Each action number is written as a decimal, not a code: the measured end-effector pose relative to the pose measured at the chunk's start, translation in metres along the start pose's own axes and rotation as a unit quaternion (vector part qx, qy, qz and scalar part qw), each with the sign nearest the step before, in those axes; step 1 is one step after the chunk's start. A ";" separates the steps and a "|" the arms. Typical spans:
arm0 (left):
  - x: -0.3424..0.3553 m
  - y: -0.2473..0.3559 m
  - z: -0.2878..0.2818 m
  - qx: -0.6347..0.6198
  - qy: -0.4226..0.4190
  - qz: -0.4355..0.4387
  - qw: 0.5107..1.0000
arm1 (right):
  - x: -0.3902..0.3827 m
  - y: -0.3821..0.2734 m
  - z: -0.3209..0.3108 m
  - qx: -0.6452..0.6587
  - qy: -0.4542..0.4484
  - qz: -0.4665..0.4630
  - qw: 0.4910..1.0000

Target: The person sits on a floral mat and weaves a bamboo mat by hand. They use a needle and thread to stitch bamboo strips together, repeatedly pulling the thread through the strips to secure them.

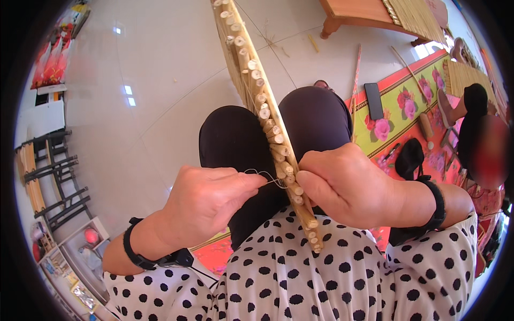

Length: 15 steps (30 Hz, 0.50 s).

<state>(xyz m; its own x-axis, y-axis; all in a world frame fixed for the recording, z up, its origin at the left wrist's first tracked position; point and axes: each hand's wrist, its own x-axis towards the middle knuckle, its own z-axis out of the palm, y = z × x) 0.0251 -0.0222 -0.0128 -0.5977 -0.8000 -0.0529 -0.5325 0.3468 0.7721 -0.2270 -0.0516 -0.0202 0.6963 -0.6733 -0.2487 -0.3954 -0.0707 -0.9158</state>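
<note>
Across my lap stands a long, narrow panel of cut plant stalks (265, 113), its round pale ends lined up in a row. A flat wooden-looking strip (272, 99) runs along its right side. My left hand (206, 198) is closed in a pinch on a thin pale thread (261, 172). The thread loops from the fingertips to the stalk ends just to the right. My right hand (345, 184) is closed against the panel's right edge, thumb and bent forefinger gripping it. The far side of the panel under those fingers is hidden.
Another person (474, 101) sits at the right by a flowered mat (383, 131). On the mat lie a dark phone (373, 100) and loose sticks. A wooden bench (364, 12) stands at the upper right. Folded black-framed furniture (53, 171) and a white shelf (80, 241) are at the left.
</note>
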 end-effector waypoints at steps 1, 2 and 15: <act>0.000 0.000 -0.001 -0.006 -0.004 -0.011 1.000 | -0.004 0.007 0.002 0.025 0.017 -0.003 1.000; 0.000 0.005 -0.003 -0.014 -0.018 -0.039 0.999 | -0.008 0.014 0.007 0.053 0.032 -0.009 0.998; 0.006 0.030 -0.014 0.017 -0.070 -0.143 0.987 | -0.017 0.025 0.019 0.377 -0.027 0.184 0.907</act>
<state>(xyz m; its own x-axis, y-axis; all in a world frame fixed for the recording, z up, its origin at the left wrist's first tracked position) 0.0136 -0.0233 0.0187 -0.4964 -0.7924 -0.3545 -0.7101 0.1357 0.6909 -0.2369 -0.0280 -0.0450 0.6366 -0.5104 -0.5781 -0.0999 0.6888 -0.7181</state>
